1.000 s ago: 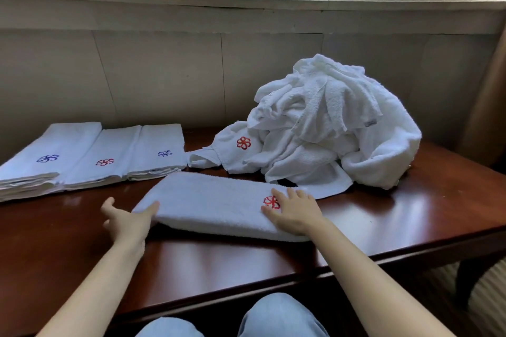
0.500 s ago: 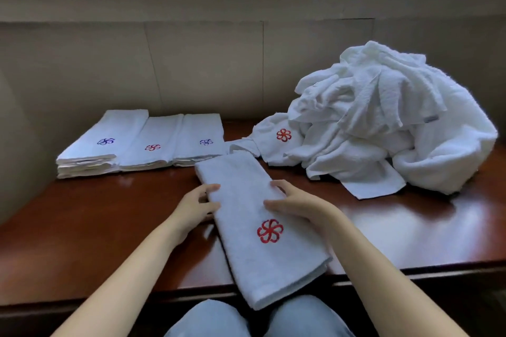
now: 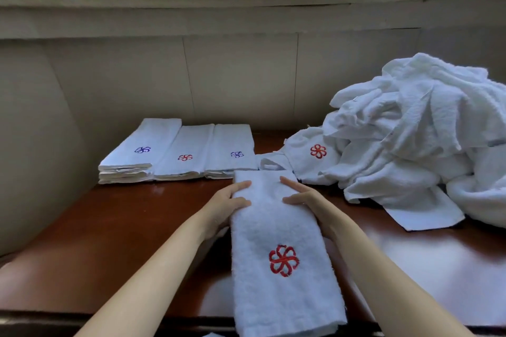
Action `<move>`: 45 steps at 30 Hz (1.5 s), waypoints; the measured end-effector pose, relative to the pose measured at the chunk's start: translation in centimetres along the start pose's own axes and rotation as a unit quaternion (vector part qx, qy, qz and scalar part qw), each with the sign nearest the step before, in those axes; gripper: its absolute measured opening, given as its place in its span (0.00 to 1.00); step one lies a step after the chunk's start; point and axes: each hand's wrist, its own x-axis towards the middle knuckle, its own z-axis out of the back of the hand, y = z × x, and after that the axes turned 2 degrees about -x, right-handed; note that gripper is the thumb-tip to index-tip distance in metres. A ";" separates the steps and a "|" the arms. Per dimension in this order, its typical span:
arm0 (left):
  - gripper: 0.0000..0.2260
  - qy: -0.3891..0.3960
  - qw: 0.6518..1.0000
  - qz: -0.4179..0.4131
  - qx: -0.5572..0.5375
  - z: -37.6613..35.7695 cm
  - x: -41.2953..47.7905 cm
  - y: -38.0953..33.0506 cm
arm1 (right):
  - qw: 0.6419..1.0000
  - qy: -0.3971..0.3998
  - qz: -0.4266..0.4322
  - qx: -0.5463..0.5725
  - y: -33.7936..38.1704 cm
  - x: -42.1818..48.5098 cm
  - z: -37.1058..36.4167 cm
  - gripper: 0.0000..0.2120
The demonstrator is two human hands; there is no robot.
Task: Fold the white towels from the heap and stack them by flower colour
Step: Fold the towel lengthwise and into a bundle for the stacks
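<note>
A folded white towel with a red flower [image 3: 276,254] lies lengthwise in front of me, its near end hanging over the table's front edge. My left hand [image 3: 227,208] holds its left edge with the thumb on top. My right hand [image 3: 309,200] holds the right edge the same way; the fingers under the cloth are hidden. At the back left stand three folded stacks: a blue-flower stack [image 3: 137,153], a red-flower stack [image 3: 185,161] and another blue-flower stack [image 3: 232,156]. The heap of unfolded white towels [image 3: 410,131] fills the right side.
The dark wooden table [image 3: 123,241] meets a beige wall at the back and left, below a window sill. A heap towel showing a red flower [image 3: 309,161] lies just right of the stacks, close to the far end of the held towel.
The folded towel has turned from crosswise to lengthwise and slid towards me over the table edge. Both hands have moved from its ends to its two long sides.
</note>
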 end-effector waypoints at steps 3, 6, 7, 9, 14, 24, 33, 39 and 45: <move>0.21 -0.003 0.998 -0.044 -0.051 3.0 -0.9 -2.1 | 0.999 0.024 0.045 0.007 2.3 1.1 -2.0 0.30; 0.18 -0.010 0.991 -0.104 -0.080 7.5 -0.6 -5.7 | 0.993 0.044 0.105 0.018 6.2 3.9 -5.3 0.33; 0.17 -0.024 0.989 -0.123 -0.076 9.1 0.3 -7.4 | 0.991 0.047 0.126 0.021 7.9 5.6 -6.4 0.35; 0.11 -0.086 0.981 -0.160 -0.064 12.7 3.6 -11.2 | 0.987 0.029 0.156 0.027 11.7 11.0 -8.4 0.35; 0.10 -0.163 0.983 0.021 -0.085 20.5 12.5 -12.0 | 0.995 -0.054 0.083 -0.032 14.6 27.2 -12.1 0.20; 0.25 -0.193 0.953 0.070 0.222 23.8 17.1 -2.7 | 0.992 0.001 -0.056 -0.115 5.6 34.8 -11.6 0.08; 0.24 -0.183 0.919 0.063 0.343 22.6 13.3 -2.8 | 0.983 -0.020 -0.046 -0.176 6.1 31.5 -13.7 0.06; 0.21 -0.226 0.860 0.050 0.455 22.4 12.4 -1.4 | 0.958 -0.065 -0.037 -0.276 6.2 30.2 -15.3 0.16; 0.15 -0.261 0.779 0.073 0.566 21.7 11.0 -1.4 | 0.940 -0.063 -0.083 -0.324 5.8 28.0 -16.6 0.16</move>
